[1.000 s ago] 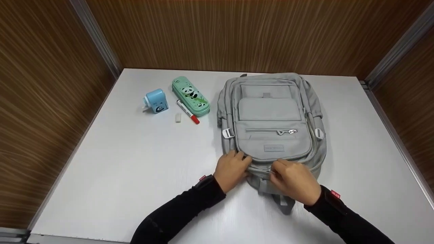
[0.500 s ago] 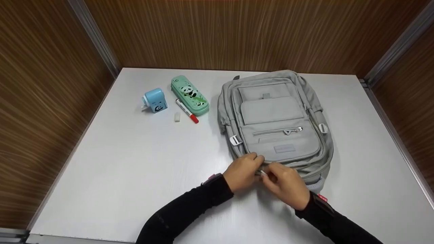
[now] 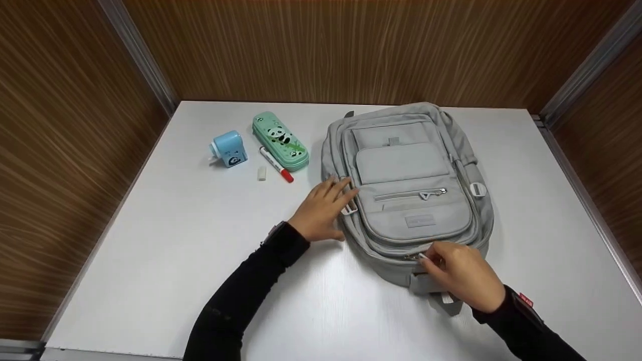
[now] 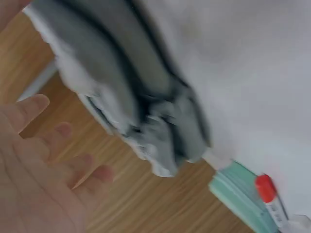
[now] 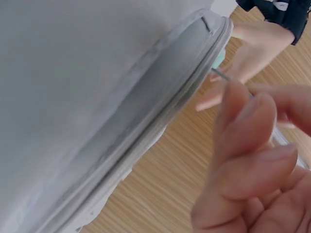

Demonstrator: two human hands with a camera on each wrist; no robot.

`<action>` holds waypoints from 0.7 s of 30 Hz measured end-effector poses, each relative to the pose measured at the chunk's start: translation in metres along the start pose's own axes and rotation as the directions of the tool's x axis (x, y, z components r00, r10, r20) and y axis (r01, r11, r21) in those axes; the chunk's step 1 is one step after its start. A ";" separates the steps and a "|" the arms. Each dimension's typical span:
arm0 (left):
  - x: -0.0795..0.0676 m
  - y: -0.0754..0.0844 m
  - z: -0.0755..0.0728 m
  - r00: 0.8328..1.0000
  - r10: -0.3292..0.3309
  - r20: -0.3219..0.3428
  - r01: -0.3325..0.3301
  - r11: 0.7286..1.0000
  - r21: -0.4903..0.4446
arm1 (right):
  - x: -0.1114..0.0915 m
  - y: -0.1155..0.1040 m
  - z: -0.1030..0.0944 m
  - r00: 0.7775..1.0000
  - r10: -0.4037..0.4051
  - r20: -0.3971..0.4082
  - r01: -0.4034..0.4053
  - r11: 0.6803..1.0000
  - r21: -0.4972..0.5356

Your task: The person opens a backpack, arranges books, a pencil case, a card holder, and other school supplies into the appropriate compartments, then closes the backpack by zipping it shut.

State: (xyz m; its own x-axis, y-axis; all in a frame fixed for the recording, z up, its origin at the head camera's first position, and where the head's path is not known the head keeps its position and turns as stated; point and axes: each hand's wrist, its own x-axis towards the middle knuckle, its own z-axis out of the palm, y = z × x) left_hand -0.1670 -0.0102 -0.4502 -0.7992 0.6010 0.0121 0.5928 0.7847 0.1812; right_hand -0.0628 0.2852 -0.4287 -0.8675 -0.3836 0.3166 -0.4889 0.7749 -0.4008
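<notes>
A grey backpack (image 3: 404, 163) lies flat on the white table, its front pocket facing up. Along its near edge, my right hand (image 3: 464, 273) pinches a small zipper pull (image 3: 422, 256) between thumb and fingers. My left hand (image 3: 321, 213) is spread at the bag's left side, close to a white strap buckle (image 3: 349, 208); whether it touches the fabric I cannot tell. In the left wrist view the fingers of that hand (image 4: 43, 170) are extended and hold nothing. The right wrist view has the bag's edge seam (image 5: 160, 116) beside the curled fingers (image 5: 248, 126).
Left of the backpack lie a green panda pencil case (image 3: 281, 142), a red-capped marker (image 3: 277, 164), a small white eraser (image 3: 262, 174) and a blue panda-printed item (image 3: 229, 149). Wood-grain panels (image 3: 331, 50) stand behind the table (image 3: 175, 240) and at both sides.
My left hand has left the bag's near edge, moved up and left, and spread its fingers. My right hand went left, then back right along the zip. The backpack has turned slightly.
</notes>
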 end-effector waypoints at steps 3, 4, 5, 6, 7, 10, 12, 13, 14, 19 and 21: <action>0.007 -0.012 0.005 0.998 -0.042 0.040 0.042 0.999 0.003 | -0.001 0.001 -0.002 0.998 0.024 0.059 -0.023 0.999 -0.031; 0.008 -0.014 0.007 0.997 -0.056 0.050 0.056 0.998 0.006 | -0.002 0.001 -0.003 0.996 0.031 0.079 -0.028 0.999 -0.039; 0.010 -0.016 0.009 0.996 -0.070 0.057 0.069 0.998 0.012 | -0.002 0.002 -0.003 0.995 0.034 0.095 -0.030 0.998 -0.046; 0.012 -0.017 0.011 0.995 -0.080 0.060 0.079 0.997 0.021 | -0.002 0.002 -0.004 0.994 0.034 0.108 -0.028 0.998 -0.057; 0.013 -0.017 0.012 0.994 -0.091 0.060 0.089 0.995 0.034 | -0.002 0.002 -0.004 0.992 0.035 0.122 -0.027 0.997 -0.067; 0.017 -0.017 0.016 0.993 -0.114 0.041 0.111 0.991 0.072 | -0.002 0.002 -0.005 0.984 0.035 0.172 -0.023 0.997 -0.071; 0.018 -0.015 0.018 0.992 -0.121 0.025 0.118 0.988 0.099 | -0.001 0.002 -0.004 0.980 0.024 0.197 -0.015 0.999 -0.051; 0.019 -0.014 0.019 0.993 -0.121 0.011 0.119 0.987 0.111 | -0.001 0.001 -0.003 0.979 0.011 0.201 -0.004 0.999 -0.036; 0.020 -0.013 0.020 0.993 -0.118 -0.005 0.118 0.985 0.123 | 0.000 0.001 -0.001 0.981 -0.010 0.196 0.014 1.000 -0.021; 0.024 -0.005 0.026 0.992 -0.089 -0.092 0.105 0.978 0.178 | 0.003 -0.005 0.009 0.986 -0.116 0.121 0.114 0.993 0.023; 0.026 -0.001 0.029 0.989 -0.083 -0.121 0.106 0.974 0.199 | 0.005 -0.008 0.013 0.986 -0.134 0.098 0.131 0.991 0.033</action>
State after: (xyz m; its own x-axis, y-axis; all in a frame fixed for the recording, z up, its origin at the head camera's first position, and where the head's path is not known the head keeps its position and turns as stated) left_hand -0.1850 0.0090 -0.4785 -0.8518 0.5108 0.1163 0.5124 0.8586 -0.0178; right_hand -0.0642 0.2706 -0.4347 -0.7989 -0.5314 0.2817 -0.6014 0.7008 -0.3836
